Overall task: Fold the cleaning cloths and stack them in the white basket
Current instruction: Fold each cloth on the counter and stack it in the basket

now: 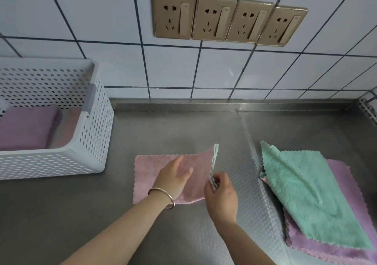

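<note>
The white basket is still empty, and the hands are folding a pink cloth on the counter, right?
Not quite. The white basket is not empty: the head view shows a folded purple cloth already lying inside it. The rest holds: the left hand rests on the pink cloth on the counter while the right hand pinches its right edge.
</note>
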Tool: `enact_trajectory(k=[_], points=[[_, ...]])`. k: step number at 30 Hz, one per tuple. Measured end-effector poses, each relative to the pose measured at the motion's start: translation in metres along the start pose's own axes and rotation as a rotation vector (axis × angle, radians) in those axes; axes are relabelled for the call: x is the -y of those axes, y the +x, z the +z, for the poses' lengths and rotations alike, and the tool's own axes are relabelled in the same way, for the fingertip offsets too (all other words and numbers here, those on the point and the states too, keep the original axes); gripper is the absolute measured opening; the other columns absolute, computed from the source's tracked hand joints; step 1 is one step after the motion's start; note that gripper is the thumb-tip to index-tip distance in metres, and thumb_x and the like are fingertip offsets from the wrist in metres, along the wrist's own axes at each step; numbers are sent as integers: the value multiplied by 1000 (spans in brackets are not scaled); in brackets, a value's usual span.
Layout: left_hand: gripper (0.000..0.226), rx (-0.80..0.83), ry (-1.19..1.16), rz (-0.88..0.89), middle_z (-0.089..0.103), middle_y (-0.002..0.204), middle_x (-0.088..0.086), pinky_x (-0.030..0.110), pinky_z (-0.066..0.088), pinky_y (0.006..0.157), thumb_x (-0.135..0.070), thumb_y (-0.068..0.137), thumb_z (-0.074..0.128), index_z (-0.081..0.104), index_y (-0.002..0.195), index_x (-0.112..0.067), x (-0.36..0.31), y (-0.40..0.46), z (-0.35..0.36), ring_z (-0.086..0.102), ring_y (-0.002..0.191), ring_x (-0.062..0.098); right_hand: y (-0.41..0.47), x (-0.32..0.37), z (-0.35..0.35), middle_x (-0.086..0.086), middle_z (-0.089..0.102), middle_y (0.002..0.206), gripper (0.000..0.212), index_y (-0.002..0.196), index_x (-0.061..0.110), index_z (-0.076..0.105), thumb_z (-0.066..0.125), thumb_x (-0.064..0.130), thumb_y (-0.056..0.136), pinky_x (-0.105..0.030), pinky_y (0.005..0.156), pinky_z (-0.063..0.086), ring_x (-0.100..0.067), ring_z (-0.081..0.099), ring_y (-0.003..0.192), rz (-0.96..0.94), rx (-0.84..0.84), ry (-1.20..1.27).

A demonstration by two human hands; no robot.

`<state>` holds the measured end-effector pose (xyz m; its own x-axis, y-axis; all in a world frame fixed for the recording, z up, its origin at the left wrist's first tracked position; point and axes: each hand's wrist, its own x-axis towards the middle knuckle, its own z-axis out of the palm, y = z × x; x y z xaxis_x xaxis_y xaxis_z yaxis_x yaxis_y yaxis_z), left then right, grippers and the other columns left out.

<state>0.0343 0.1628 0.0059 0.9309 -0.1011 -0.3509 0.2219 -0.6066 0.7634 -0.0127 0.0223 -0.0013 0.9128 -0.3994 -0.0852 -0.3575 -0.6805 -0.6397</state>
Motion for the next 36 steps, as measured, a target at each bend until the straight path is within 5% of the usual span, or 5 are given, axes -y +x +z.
enact_trajectory(k=[6,19,22,29,36], points=[[32,-22,-405,-188,51,60,1,38,44,70,-51,73,55,53,58,-22,-7,1,-18,50,67,23,-18,30,36,2,56,79,26,83,19,54,65,14,59,-21,58,40,-17,50,71,-547,-39,-2],[39,-290,-89,-370,55,131,12,33,39,97,-15,97,37,46,136,-14,68,5,-45,51,117,32,-19,9,70,-4,50,139,124,149,10,8,73,15,43,-37,96,46,-20,52,125,-607,333,-469],[38,-338,-26,-408,55,131,16,34,39,96,-15,98,36,48,133,-11,74,2,-42,51,117,35,-20,11,74,-5,51,138,128,149,8,-2,71,13,44,-37,95,45,-19,53,123,-633,326,-467],[25,-375,104,-419,65,103,23,38,46,77,-21,95,42,58,104,-5,90,0,-39,57,91,40,-20,13,82,-6,59,129,92,121,7,62,82,15,32,-37,87,53,-19,59,116,-689,311,-502],[26,-385,180,-393,66,101,19,36,46,74,-28,94,45,57,111,-13,98,3,-40,59,91,38,-25,18,78,-8,19,153,75,144,8,24,39,23,72,-43,108,36,-22,20,141,-642,341,-558]])
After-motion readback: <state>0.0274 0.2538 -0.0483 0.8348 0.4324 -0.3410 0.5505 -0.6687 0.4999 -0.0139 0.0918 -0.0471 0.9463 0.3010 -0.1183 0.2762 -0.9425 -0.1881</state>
